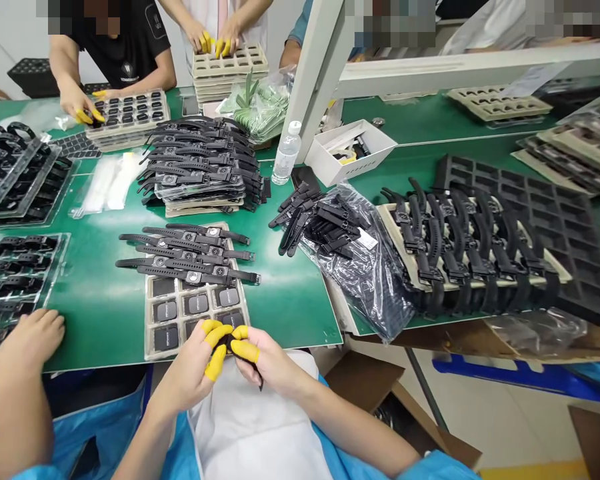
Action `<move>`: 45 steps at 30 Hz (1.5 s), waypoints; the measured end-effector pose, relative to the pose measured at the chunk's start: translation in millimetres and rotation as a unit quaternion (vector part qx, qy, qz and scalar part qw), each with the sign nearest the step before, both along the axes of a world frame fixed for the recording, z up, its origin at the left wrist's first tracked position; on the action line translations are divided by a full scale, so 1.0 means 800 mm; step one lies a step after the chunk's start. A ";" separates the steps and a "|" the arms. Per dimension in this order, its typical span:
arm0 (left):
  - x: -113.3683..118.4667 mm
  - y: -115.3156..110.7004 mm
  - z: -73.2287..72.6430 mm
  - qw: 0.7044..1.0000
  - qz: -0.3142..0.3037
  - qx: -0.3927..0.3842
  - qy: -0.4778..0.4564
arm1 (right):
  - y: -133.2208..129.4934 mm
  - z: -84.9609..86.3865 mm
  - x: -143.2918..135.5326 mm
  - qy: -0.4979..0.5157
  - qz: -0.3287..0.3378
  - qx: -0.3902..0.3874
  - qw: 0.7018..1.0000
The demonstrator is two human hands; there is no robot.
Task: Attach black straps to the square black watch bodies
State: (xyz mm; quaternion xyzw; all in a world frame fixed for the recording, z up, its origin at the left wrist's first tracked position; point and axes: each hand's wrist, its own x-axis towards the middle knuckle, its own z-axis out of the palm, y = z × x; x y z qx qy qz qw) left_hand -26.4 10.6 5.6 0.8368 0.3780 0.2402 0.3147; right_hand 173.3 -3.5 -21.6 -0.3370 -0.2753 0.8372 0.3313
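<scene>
My left hand (193,370) and my right hand (270,365), both with yellow finger cots, pinch a black watch strap (256,373) between them, just off the table's front edge. One end of it hangs below my right fingers. Whether a watch body is joined to it is hidden by my fingertips. Just beyond my hands lies a beige tray (183,298), with square black watch bodies (197,304) in its front pockets. Across its far part rest several watches with black straps (193,257), backs up.
Loose black straps (335,223) lie on a plastic bag (375,287) at right. Stacked watches (200,157), a bottle (287,153) and a white box (350,157) stand beyond. A neighbour's hand (33,337) rests at left; co-workers handle trays (230,60) across the table.
</scene>
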 end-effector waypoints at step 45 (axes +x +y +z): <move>0.025 -0.002 -0.006 0.998 -0.015 -0.035 -0.055 | -0.002 0.010 0.008 0.056 -0.050 -0.096 0.993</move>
